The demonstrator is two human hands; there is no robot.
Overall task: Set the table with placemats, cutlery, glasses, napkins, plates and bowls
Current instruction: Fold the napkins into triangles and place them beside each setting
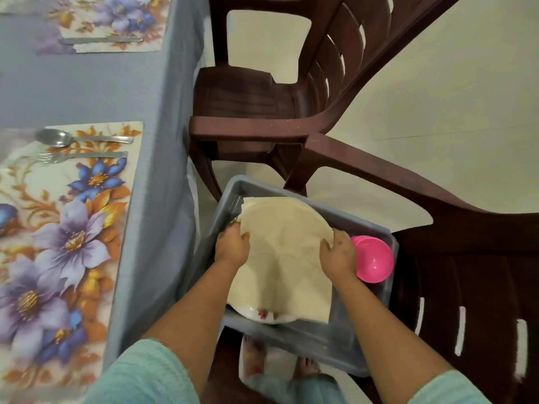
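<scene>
A grey plastic bin [318, 339] sits low beside the table. In it a cream napkin cloth [287, 252] lies draped over a white plate [264, 314], whose rim shows at the near edge. My left hand [232, 244] grips the cloth's left edge and my right hand [338, 253] grips its right edge. Pink bowls [374, 259] are stacked at the bin's right side. On the table a floral placemat [67, 228] carries a spoon [73, 138] and a fork [73, 156].
A second floral placemat [110, 21] with cutlery [99, 40] lies farther along the blue-grey tablecloth [87, 88]. Two dark brown plastic chairs [277, 91] [466, 258] stand to the right of the table. My feet [280, 365] are on the pale floor below the bin.
</scene>
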